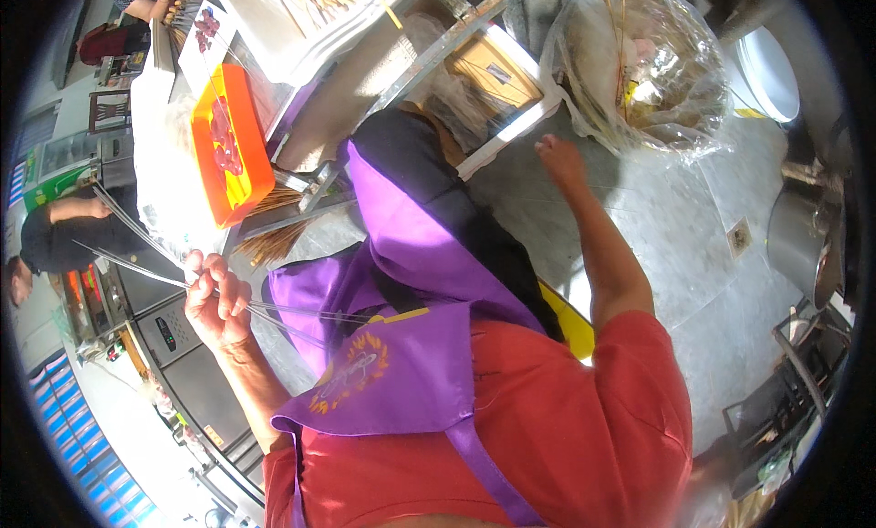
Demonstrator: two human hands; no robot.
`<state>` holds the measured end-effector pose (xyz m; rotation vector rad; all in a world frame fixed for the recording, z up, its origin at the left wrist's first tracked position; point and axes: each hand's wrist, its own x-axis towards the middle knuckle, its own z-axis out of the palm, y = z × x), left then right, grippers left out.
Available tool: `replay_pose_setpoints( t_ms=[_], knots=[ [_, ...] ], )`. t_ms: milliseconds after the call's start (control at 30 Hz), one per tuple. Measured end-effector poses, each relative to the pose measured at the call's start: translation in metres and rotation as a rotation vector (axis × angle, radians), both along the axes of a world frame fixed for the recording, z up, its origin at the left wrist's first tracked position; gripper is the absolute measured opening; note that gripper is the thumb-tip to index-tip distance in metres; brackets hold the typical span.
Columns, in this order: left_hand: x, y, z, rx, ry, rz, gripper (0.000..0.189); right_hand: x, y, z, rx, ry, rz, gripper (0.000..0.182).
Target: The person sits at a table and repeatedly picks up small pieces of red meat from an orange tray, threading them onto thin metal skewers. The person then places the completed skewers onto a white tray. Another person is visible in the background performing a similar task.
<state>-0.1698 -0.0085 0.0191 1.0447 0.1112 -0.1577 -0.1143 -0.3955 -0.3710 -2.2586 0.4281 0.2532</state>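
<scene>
My left hand [217, 302] is raised at the left, closed around several thin metal skewers [140, 237] that fan out on both sides of it. Above it, an orange plastic tray [254, 162] holds dark red meat pieces [224, 141]. More such pieces [206, 30] lie at one end of a white board [188, 62], with a thin skewer beside them. My right hand [560, 160] hangs over the grey floor, just right of a white foam box [510, 127]. Its fingers look curled; whether they hold anything cannot be told.
A large white container [287, 56] with wooden sticks stands at the top on a metal-framed table. A plastic-lined bin [582, 83] and a white bucket [766, 76] are at the upper right. Bundled sticks [274, 244] lie below the tray. Another person [82, 233] is at the far left.
</scene>
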Motion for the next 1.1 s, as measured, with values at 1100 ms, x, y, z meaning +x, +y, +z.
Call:
replay_pose_setpoints(
  t_ms=[1100],
  knots=[
    [0.015, -0.006, -0.011, 0.062, 0.151, -0.016, 0.024, 0.031, 0.066, -0.003, 0.187, 0.239, -0.173, 0.044]
  ],
)
